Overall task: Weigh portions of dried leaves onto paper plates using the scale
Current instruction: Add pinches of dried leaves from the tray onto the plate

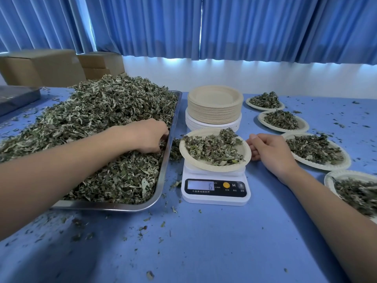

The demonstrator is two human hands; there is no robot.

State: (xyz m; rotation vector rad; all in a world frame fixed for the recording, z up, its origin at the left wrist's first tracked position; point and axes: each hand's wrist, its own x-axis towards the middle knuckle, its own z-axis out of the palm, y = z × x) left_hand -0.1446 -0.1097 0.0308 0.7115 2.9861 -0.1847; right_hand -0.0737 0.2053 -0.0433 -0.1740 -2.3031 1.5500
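A white digital scale [215, 193] stands at the table's centre and its display reads 6. On it sits a paper plate [242, 158] with a heap of dried leaves [212, 148]. A steel tray [163, 170] on the left is piled high with dried leaves [98, 115]. My left hand [146, 137] is down in the leaves at the tray's right edge, fingers curled into them. My right hand [269, 150] rests on the table just right of the plate, fingers loosely curled near its rim, holding nothing.
A stack of unused paper plates [215, 107] stands behind the scale. Several filled plates [318, 152] line the right side. Cardboard boxes [42, 66] sit at the back left, blue curtains behind. Leaf crumbs litter the blue tablecloth [204, 242].
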